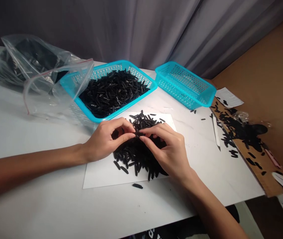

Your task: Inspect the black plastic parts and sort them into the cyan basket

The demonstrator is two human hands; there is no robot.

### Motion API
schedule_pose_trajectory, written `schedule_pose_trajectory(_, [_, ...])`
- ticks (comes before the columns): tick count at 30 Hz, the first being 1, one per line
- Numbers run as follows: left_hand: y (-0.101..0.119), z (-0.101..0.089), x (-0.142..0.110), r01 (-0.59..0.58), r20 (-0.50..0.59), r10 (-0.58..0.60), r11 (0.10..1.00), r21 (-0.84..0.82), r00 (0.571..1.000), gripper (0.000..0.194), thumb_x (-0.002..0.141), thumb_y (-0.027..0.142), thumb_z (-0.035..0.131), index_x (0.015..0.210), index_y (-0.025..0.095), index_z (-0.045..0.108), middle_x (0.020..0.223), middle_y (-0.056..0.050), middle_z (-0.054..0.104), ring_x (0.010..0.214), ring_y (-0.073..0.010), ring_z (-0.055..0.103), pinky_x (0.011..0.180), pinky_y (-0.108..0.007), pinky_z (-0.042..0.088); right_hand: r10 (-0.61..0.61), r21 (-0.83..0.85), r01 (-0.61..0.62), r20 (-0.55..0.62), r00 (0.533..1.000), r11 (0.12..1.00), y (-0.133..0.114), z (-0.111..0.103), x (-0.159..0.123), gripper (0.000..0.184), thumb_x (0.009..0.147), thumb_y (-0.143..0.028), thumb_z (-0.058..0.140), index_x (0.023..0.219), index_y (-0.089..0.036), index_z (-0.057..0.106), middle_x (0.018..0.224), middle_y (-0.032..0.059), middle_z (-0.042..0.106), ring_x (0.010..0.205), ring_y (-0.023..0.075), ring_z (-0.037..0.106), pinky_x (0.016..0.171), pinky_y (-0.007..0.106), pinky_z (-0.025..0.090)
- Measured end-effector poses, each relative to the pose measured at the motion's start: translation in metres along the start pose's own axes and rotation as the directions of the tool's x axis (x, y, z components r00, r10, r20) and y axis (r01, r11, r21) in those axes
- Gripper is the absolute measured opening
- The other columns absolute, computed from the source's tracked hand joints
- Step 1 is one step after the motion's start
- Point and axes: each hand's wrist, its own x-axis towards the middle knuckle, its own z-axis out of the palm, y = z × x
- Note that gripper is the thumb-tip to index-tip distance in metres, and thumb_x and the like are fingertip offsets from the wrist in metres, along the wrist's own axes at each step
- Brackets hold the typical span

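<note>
My left hand (106, 136) and my right hand (167, 142) meet over a heap of small black strips (136, 154). Between the fingertips of both hands is one short black strip (138, 134), pinched at its two ends. Its exact kind is too small to tell. The heap lies on a white sheet of paper (99, 177), partly hidden under my hands. One loose black strip (138, 186) lies just off the paper's near edge.
A blue basket (111, 116) full of black strips stands behind my hands, a clear zip bag (54, 83) overlapping its left side. Another blue basket (186, 83) is at the back right. A white craft knife-like tool (216, 132) and scattered black pieces (248, 134) lie right.
</note>
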Motion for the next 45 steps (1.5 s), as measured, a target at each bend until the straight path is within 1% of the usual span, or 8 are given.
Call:
schedule_pose_trajectory(7, [0.002, -0.001, 0.000, 0.019, 0.033, -0.021, 0.999, 0.045, 0.999, 0.007, 0.093, 0.027, 0.067, 0.094, 0.020, 0.067, 0.088, -0.001, 0.071, 0.079, -0.0152, 0.066, 0.072, -0.027, 0.052, 0.011, 0.017, -0.011, 0.016, 1.000, 1.000, 0.000, 0.000, -0.001, 0.007, 0.092, -0.019, 0.070, 0.095, -0.023, 0.075, 0.086, 0.0035, 0.073, 0.083, 0.0205, 0.063, 0.075, 0.036, 0.051])
schedule_pose_trajectory(11, [-0.001, -0.001, 0.002, -0.051, 0.168, 0.018, 0.979, 0.195, 0.986, 0.022, 0.086, 0.027, 0.075, 0.105, 0.020, 0.067, 0.102, -0.004, 0.072, 0.097, -0.0221, 0.064, 0.089, -0.037, 0.051, 0.037, 0.002, -0.037, -0.025, 0.999, 0.999, -0.002, -0.004, 0.010, 0.006, 0.090, -0.019, 0.071, 0.091, -0.024, 0.075, 0.082, 0.0019, 0.073, 0.078, 0.0199, 0.064, 0.072, 0.035, 0.051])
schedule_pose_trajectory(14, [-0.005, -0.002, 0.003, -0.108, 0.258, 0.049, 0.970, 0.218, 0.965, 0.020, 0.085, 0.027, 0.075, 0.103, 0.020, 0.068, 0.103, -0.005, 0.071, 0.101, -0.0247, 0.062, 0.092, -0.041, 0.049, -0.025, -0.021, 0.024, -0.077, 0.997, 0.999, -0.013, -0.009, 0.038, 0.006, 0.091, -0.020, 0.071, 0.087, -0.023, 0.076, 0.082, 0.0013, 0.074, 0.076, 0.0184, 0.064, 0.072, 0.034, 0.051])
schedule_pose_trajectory(18, [-0.008, -0.002, 0.002, -0.106, 0.252, 0.071, 0.986, 0.130, 0.965, 0.004, 0.091, 0.023, 0.069, 0.095, 0.021, 0.070, 0.094, -0.003, 0.074, 0.094, -0.0214, 0.065, 0.088, -0.038, 0.049, -0.166, -0.110, 0.146, -0.197, 0.966, 0.983, -0.031, -0.009, 0.091, 0.014, 0.094, -0.028, 0.068, 0.084, -0.022, 0.076, 0.079, 0.0014, 0.072, 0.078, 0.0179, 0.064, 0.077, 0.034, 0.050])
schedule_pose_trajectory(23, [-0.006, -0.003, 0.001, -0.076, 0.206, 0.050, 0.990, 0.121, 0.977, 0.007, 0.091, 0.015, 0.066, 0.091, 0.020, 0.071, 0.091, -0.003, 0.075, 0.090, -0.0206, 0.066, 0.083, -0.036, 0.052, -0.027, 0.088, 0.036, -0.096, 0.995, 0.995, -0.030, 0.002, 0.125, 0.029, 0.092, -0.034, 0.069, 0.071, -0.016, 0.074, 0.063, -0.0003, 0.067, 0.063, 0.0140, 0.060, 0.067, 0.029, 0.047])
schedule_pose_trajectory(27, [-0.005, -0.002, 0.001, -0.065, 0.193, 0.041, 0.991, 0.117, 0.980, 0.008, 0.087, 0.014, 0.069, 0.089, 0.021, 0.071, 0.088, -0.002, 0.075, 0.087, -0.0207, 0.066, 0.081, -0.035, 0.052, 0.083, 0.280, -0.072, -0.028, 0.996, 0.957, -0.023, 0.003, 0.106, 0.025, 0.088, -0.035, 0.072, 0.070, -0.017, 0.074, 0.070, 0.0015, 0.073, 0.068, 0.0163, 0.064, 0.064, 0.028, 0.047])
schedule_pose_trajectory(35, [-0.003, -0.001, 0.000, 0.015, 0.105, -0.023, 0.997, 0.075, 0.994, 0.011, 0.096, 0.030, 0.061, 0.098, 0.021, 0.067, 0.089, 0.000, 0.071, 0.081, -0.0167, 0.066, 0.075, -0.030, 0.053, 0.187, 0.245, -0.201, 0.079, 0.979, 0.948, -0.031, -0.012, 0.046, 0.017, 0.091, -0.028, 0.068, 0.079, -0.019, 0.077, 0.073, 0.0026, 0.073, 0.066, 0.0168, 0.061, 0.062, 0.030, 0.045])
schedule_pose_trajectory(45, [-0.006, -0.001, 0.001, 0.010, 0.160, -0.030, 0.993, 0.122, 0.987, 0.015, 0.089, 0.009, 0.056, 0.097, 0.020, 0.063, 0.090, -0.001, 0.069, 0.085, -0.0176, 0.064, 0.077, -0.030, 0.050, 0.192, 0.242, -0.225, 0.152, 0.970, 0.944, -0.020, -0.005, 0.029, 0.019, 0.095, -0.024, 0.064, 0.085, -0.022, 0.080, 0.079, 0.0019, 0.076, 0.070, 0.0167, 0.065, 0.062, 0.030, 0.045])
